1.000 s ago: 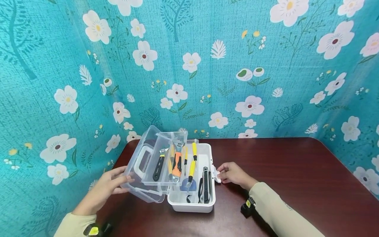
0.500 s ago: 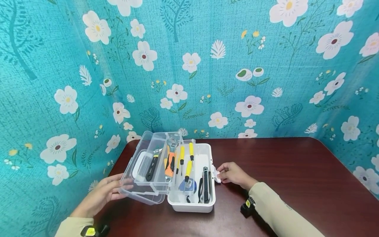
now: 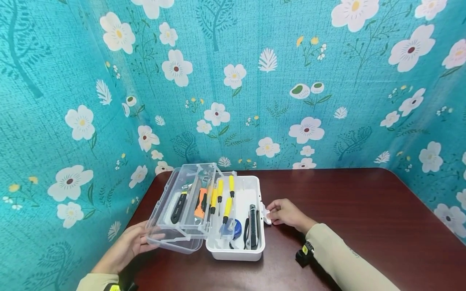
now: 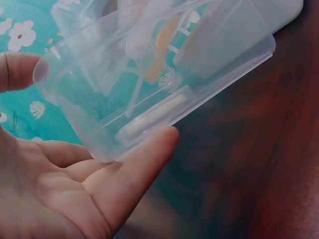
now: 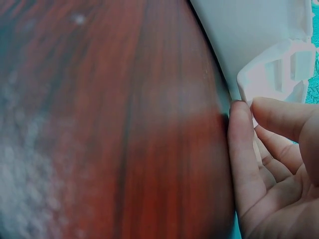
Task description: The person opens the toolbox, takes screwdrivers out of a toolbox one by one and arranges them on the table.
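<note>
A white toolbox (image 3: pixel 234 254) stands with its clear lid (image 3: pixel 176 245) swung out to the left and clear trays raised beside it. My left hand (image 3: pixel 125 247) holds the lid's outer edge, its thumb on one side and fingers beneath, as the left wrist view shows. My right hand (image 3: pixel 288 215) pinches the white latch (image 5: pixel 274 74) on the box's right side between thumb and forefinger. The trays carry a black-handled adjustable wrench (image 3: pixel 178 208), an orange-handled tool (image 3: pixel 200 204) and several yellow-handled screwdrivers (image 3: pixel 227 208).
In the box bottom lie a black utility knife (image 3: pixel 253 226) and a blue tape measure (image 3: pixel 238 229), partly covered by a tray. The dark red wooden table (image 3: pixel 346 202) extends to the right. Teal flowered cloth (image 3: pixel 233 101) hangs behind and to the left.
My left hand has moved left and down with the lid, and the trays with their tools have swung left too, exposing more of the tape measure. My right hand stays at the latch.
</note>
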The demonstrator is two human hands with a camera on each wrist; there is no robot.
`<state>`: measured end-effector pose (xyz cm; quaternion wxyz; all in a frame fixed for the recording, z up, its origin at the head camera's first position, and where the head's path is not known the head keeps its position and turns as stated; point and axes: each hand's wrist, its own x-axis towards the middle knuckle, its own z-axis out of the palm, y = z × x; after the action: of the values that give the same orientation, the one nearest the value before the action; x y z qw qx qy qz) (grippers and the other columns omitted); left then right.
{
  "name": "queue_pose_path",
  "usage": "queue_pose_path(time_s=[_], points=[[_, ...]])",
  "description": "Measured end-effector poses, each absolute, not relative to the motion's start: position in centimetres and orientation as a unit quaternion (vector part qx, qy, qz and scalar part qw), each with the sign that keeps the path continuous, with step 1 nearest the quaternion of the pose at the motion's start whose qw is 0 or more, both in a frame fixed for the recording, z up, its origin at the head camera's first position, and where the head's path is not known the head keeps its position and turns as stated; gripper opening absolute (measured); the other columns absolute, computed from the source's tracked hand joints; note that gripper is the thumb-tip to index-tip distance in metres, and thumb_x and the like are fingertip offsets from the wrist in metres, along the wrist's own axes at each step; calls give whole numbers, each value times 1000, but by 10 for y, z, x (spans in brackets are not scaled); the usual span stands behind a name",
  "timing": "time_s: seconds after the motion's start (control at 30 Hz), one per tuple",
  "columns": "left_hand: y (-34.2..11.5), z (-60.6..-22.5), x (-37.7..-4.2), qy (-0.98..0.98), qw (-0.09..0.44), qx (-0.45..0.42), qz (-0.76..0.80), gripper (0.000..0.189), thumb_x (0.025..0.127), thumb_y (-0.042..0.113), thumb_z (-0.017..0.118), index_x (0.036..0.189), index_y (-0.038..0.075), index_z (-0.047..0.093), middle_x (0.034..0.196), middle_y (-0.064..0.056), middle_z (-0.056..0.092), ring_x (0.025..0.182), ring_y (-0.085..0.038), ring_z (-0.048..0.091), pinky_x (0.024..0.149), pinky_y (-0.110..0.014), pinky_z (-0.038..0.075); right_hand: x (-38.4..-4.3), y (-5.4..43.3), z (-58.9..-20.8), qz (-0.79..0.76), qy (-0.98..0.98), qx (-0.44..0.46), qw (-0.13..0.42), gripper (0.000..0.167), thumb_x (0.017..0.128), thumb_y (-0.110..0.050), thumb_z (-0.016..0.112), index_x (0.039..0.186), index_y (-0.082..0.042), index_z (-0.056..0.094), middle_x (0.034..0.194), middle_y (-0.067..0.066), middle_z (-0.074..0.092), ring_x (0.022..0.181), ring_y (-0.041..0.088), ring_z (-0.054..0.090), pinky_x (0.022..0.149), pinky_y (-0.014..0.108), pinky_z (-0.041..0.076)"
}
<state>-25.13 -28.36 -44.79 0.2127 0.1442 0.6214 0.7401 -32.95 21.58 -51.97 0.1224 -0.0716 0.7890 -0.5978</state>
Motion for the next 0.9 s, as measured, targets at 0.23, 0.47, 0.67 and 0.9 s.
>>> queue_pose_path(time_s=[0.23, 0.47, 0.67, 0.9], points=[[-279, -454, -256, 675, 201, 51, 709, 39, 106, 29, 41, 134, 3, 48, 126, -16, 61, 108, -28, 64, 89, -44, 51, -331, 216, -524, -597, 790, -66, 125, 18, 84, 5, 69, 100, 9, 62, 82, 11, 62, 69, 18, 63, 63, 36, 57], [-274, -467, -259, 717, 183, -14, 673, 60, 104, 40, 45, 142, -4, 31, 124, -25, 59, 103, -32, 65, 85, -48, 52, -329, 215, -523, -596, 790, -72, 122, 19, 84, 5, 69, 101, 10, 62, 82, 12, 63, 68, 18, 62, 63, 36, 57], [-272, -479, -258, 724, 164, -23, 669, 37, 104, 28, 45, 124, -1, 34, 119, -22, 61, 99, -30, 66, 82, -49, 53, -329, 215, -523, -593, 794, -66, 122, 19, 85, 5, 69, 102, 10, 62, 82, 12, 63, 69, 19, 63, 63, 36, 57], [-269, -485, -258, 741, 154, -34, 653, 43, 105, 26, 43, 132, -5, 34, 117, -23, 61, 99, -31, 66, 80, -48, 54, -331, 215, -522, -595, 792, -61, 123, 18, 84, 6, 69, 101, 9, 63, 80, 11, 63, 69, 19, 63, 64, 37, 57]])
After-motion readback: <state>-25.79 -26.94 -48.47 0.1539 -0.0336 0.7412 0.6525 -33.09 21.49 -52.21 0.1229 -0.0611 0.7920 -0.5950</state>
